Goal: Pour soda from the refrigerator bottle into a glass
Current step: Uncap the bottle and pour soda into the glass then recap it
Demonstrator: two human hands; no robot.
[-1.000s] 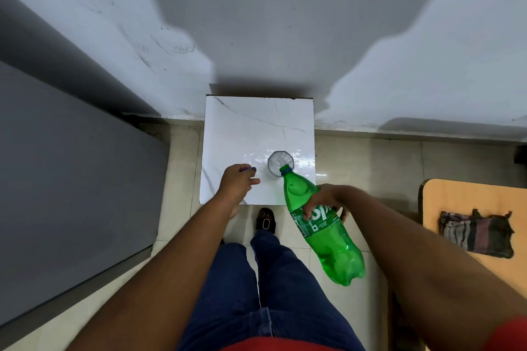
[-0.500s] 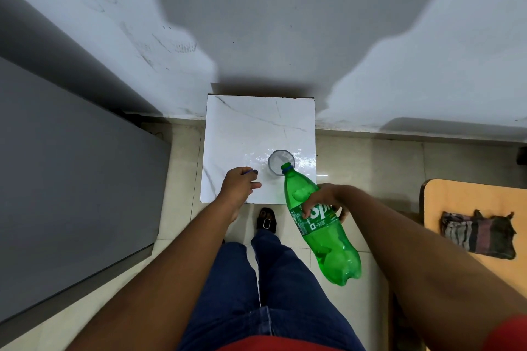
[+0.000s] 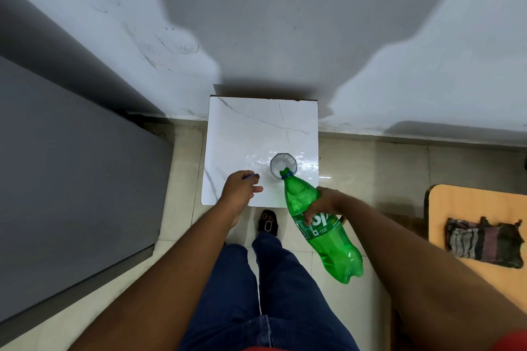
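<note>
Right hand (image 3: 323,204) tilts green bottle (image 3: 319,226) over glass (image 3: 281,164).

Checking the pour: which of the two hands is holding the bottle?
The right hand, wrapped around the tilted green bottle at its label. The left hand rests on the white table, apparently pinching something small and blue.

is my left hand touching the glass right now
Apart. The head view shows bare white tabletop between the left hand, whose fingertips stop short, and the glass.

Striped cloth (image 3: 484,241) on orange table (image 3: 445,202)
</note>
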